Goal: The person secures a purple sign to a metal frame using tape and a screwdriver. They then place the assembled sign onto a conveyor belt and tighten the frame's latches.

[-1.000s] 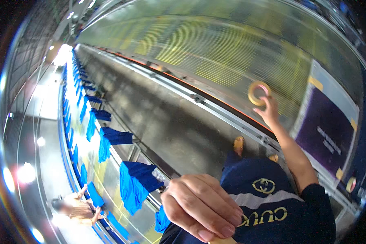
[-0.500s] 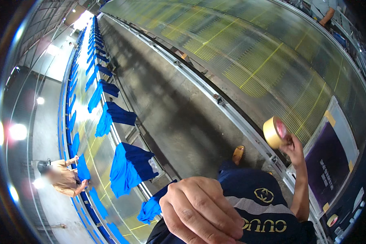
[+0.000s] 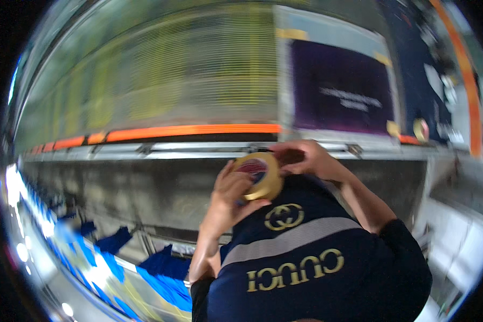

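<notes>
In front of my chest is a roll of yellowish tape with a reddish inner core. My left hand grips it from the left, fingers over the core and thumb along the lower rim. Curled against the roll's upper right side is my right hand, its fingertips closed at the tape's edge. Blur hides whether a loose tape end is between them. Beyond the hands, a framed panel with a dark purple middle lies on the long table, with tape pieces at its corners.
A metal rail runs along the table's near edge, beside an orange strip. Another tape roll sits right of the panel. Blue garments hang over a second long table at lower left. Concrete floor lies between the tables.
My view has turned toward the table with the purple panel. The tape roll, held out in my right hand before, is now at my chest in my left hand, with my right hand against it.
</notes>
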Action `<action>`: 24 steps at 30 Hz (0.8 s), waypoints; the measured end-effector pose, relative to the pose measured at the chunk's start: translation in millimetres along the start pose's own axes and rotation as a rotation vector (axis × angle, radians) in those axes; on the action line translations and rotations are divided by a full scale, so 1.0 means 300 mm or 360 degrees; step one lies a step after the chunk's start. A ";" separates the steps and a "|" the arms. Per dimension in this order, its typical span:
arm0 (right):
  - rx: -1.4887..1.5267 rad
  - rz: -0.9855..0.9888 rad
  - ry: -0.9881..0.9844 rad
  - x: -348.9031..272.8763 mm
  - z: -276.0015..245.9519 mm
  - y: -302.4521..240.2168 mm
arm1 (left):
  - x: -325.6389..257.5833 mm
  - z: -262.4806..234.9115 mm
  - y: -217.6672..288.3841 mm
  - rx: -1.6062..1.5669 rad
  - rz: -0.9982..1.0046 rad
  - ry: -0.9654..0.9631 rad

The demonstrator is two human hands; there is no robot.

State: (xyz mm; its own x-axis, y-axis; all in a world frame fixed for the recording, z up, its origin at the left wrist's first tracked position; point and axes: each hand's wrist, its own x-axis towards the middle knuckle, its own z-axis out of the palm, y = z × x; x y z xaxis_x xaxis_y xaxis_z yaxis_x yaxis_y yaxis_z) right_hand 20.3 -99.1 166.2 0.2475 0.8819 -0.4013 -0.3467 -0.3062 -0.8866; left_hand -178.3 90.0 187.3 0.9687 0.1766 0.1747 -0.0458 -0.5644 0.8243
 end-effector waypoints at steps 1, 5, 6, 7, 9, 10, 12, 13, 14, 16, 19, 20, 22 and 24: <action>-0.0004 0.0062 0.0080 -0.024 -0.020 0.006 | 0.026 0.020 0.001 -0.0008 0.0041 -0.0070; 0.0468 0.0233 0.0442 -0.094 -0.122 0.192 | 0.130 0.079 -0.015 -0.0107 0.0000 -0.0377; 0.0419 0.0235 0.0567 -0.101 -0.126 0.222 | 0.149 0.078 -0.032 -0.0177 -0.0052 -0.0399; 0.0457 0.0238 0.0762 -0.139 -0.135 0.233 | 0.177 0.085 -0.020 -0.0200 -0.0240 -0.0489; 0.0273 0.0158 0.1066 -0.195 -0.150 0.197 | 0.230 0.065 -0.058 0.0023 -0.0546 -0.0704; 0.0119 0.0203 0.1197 -0.214 -0.158 0.170 | 0.278 0.090 -0.081 0.0362 -0.0122 -0.0614; -0.0095 0.0065 0.1346 -0.209 -0.169 0.187 | 0.326 0.118 -0.123 0.0399 -0.0060 -0.0555; -0.0173 -0.0030 0.1425 -0.195 -0.173 0.194 | 0.356 0.114 -0.129 0.0391 0.0023 -0.0531; -0.0184 -0.0245 0.1412 -0.189 -0.194 0.200 | 0.378 0.122 -0.122 0.0384 0.0101 -0.0491; 0.0016 -0.0118 0.1522 -0.185 -0.203 0.201 | 0.414 0.109 -0.104 0.0349 0.0129 -0.0492; -0.0089 0.0120 0.1301 -0.197 -0.241 0.202 | 0.447 0.126 -0.086 0.0183 0.0051 -0.0427; -0.0045 0.0081 0.1247 -0.195 -0.238 0.211 | 0.449 0.130 -0.086 0.0231 0.0037 -0.0358; 0.0144 0.0028 0.1146 -0.191 -0.226 0.225 | 0.444 0.145 -0.097 0.0307 0.0016 -0.0220; 0.0433 -0.0002 0.1046 -0.187 -0.202 0.236 | 0.442 0.164 -0.116 0.0210 -0.0108 -0.0117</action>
State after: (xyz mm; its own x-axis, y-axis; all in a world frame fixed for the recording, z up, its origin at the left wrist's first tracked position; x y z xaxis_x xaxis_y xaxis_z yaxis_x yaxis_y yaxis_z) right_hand 36.6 -192.1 112.1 0.7129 0.4568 -0.5320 -0.5386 -0.1291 -0.8326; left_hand -36.4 93.4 155.2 0.9839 0.1614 0.0772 0.0483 -0.6550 0.7541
